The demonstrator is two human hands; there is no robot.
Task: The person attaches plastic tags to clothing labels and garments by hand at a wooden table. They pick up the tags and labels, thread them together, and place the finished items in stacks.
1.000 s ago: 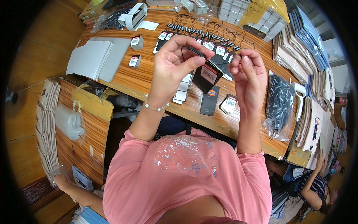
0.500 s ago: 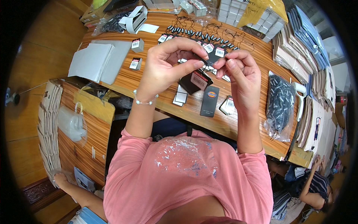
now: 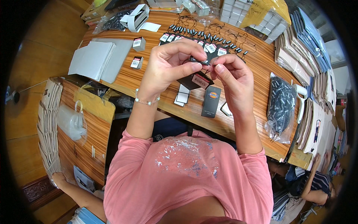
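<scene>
Between finger and thumb, my left hand (image 3: 173, 67) pinches a small black piece (image 3: 199, 61), which looks like a string fastener. My right hand (image 3: 233, 76) is closed in a pinch close beside it, on what seems to be a thin black string. Just beneath my fingertips hangs a black hang tag (image 3: 190, 80) with a red-and-white barcode sticker. Below it on the table lie a black hang tag with an orange-and-blue emblem (image 3: 212, 101) and a few white, dark-edged cards (image 3: 182, 96). Past my hands, black stickered tags (image 3: 221, 52) lie in a row, their strings spread away from me.
Two small stacks of stickered labels (image 3: 138, 43) and white sheets (image 3: 91, 61) lie at left. On the right are a clear bag of black strings (image 3: 279, 104), a white tape dispenser (image 3: 301, 99) and piled folded garments (image 3: 296, 48). White boxes (image 3: 242, 18) stand at the back. Other people sit nearby.
My right hand has moved left and slightly down, its fingertips now close to my left ones. The hanging black tag has turned, and its sticker sits more level.
</scene>
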